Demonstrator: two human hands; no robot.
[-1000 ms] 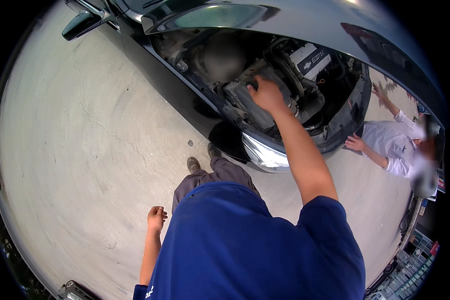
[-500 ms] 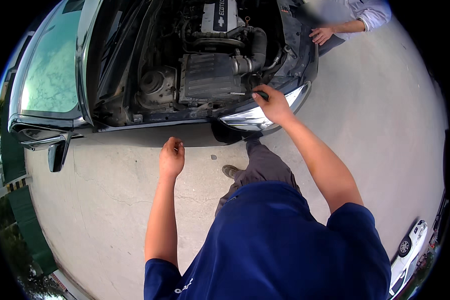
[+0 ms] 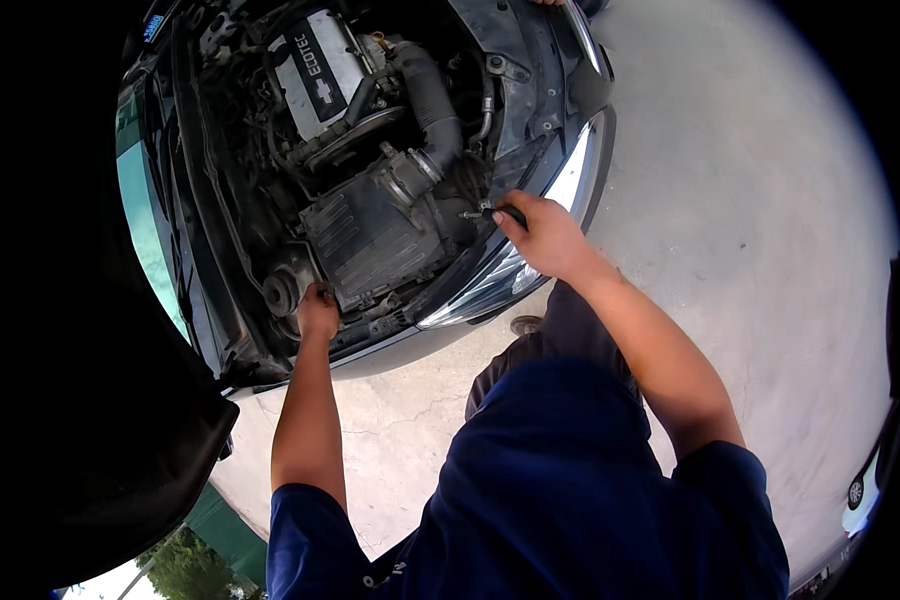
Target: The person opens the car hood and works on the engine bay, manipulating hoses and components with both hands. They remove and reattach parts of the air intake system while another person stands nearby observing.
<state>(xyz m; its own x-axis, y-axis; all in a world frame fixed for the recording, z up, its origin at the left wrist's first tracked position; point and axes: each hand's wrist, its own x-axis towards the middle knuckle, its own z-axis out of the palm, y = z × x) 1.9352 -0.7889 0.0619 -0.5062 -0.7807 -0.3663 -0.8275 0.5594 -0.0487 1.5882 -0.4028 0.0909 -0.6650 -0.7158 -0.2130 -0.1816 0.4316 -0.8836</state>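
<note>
Seemingly, we're preparing at the airbox [image 3: 375, 235], right grip [image 3: 545, 238] closed round a screwdriver [image 3: 515, 215], left grip [image 3: 318, 314] too hidden to tell, and next need steady aim.

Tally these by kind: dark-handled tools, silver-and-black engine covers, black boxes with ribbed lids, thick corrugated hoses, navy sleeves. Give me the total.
Dark-handled tool: 1
Silver-and-black engine cover: 1
Black box with a ribbed lid: 1
Thick corrugated hose: 1
Navy sleeves: 2
Total: 6
</note>
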